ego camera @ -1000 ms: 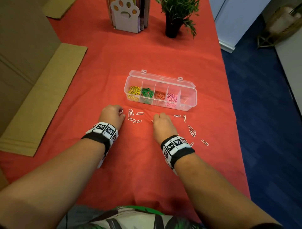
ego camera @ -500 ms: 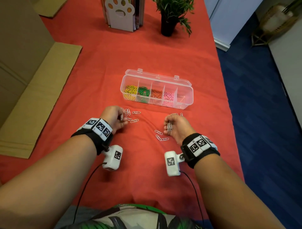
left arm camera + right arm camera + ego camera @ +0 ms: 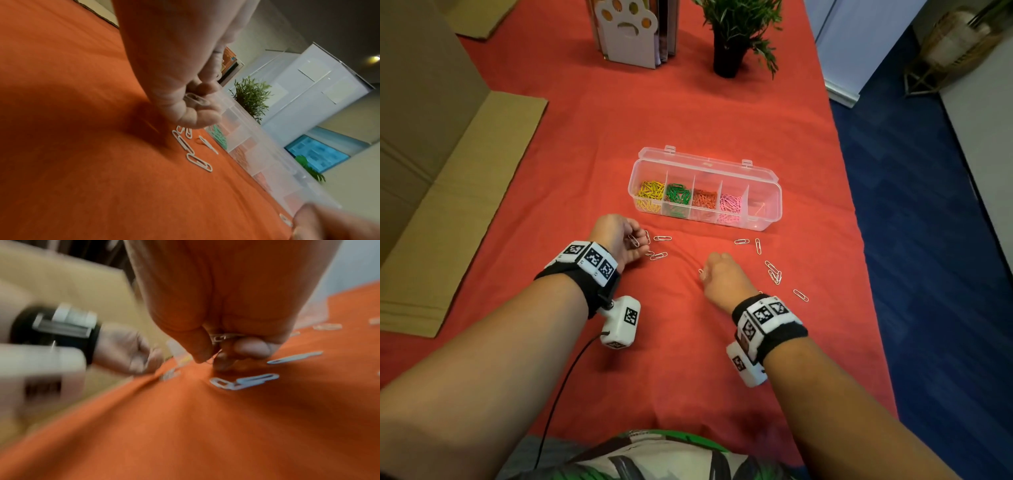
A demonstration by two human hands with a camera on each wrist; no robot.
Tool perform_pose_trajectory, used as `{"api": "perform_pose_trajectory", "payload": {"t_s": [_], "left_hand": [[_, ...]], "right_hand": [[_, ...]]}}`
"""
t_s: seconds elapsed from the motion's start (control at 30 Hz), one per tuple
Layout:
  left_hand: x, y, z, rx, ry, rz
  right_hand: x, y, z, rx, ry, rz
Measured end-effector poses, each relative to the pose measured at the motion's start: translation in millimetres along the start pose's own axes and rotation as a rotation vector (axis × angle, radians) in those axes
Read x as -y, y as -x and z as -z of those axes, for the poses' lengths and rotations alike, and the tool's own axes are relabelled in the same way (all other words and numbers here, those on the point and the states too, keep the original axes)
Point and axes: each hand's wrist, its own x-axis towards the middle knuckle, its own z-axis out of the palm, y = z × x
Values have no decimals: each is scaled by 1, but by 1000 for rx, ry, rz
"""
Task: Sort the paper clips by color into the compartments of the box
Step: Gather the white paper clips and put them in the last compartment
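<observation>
A clear plastic box [image 3: 770, 195] with its lid open lies on the red cloth; its compartments hold yellow, green, orange and pink clips, and the rightmost looks almost bare. White paper clips [image 3: 774, 272] lie scattered in front of it. My left hand [image 3: 619, 240] is turned palm-up and holds white clips [image 3: 195, 99] in its curled fingers, just left of a few loose clips [image 3: 662, 238]. My right hand [image 3: 719, 274] is knuckles-up on the cloth, fingers curled round white clips [image 3: 222, 337], with more clips [image 3: 244, 381] lying beside it.
Flattened cardboard [image 3: 448, 205] covers the table's left side. A paw-print book holder [image 3: 630, 31] and a potted plant [image 3: 736, 34] stand at the back. The table's right edge drops to blue floor [image 3: 928, 240] close to the rightmost clips.
My right hand turned from palm-up with clips showing to knuckles-up, down on the cloth. The left hand stayed by its clips and opened more toward palm-up.
</observation>
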Motion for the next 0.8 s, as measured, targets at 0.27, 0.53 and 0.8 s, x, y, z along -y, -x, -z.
{"api": "perform_pose_trajectory", "payload": {"t_s": [0.27,0.53,0.8], "left_hand": [[26,-12,6,-180,-1121,-647],[34,-12,16,-167,-1101,-706],[15,2,21,-59,-219,-88]], "right_hand": [[29,-18,24,146,-1094,-196],[52,-52,8,1,-280,47],[65,-62,-16,-132,317,267]]}}
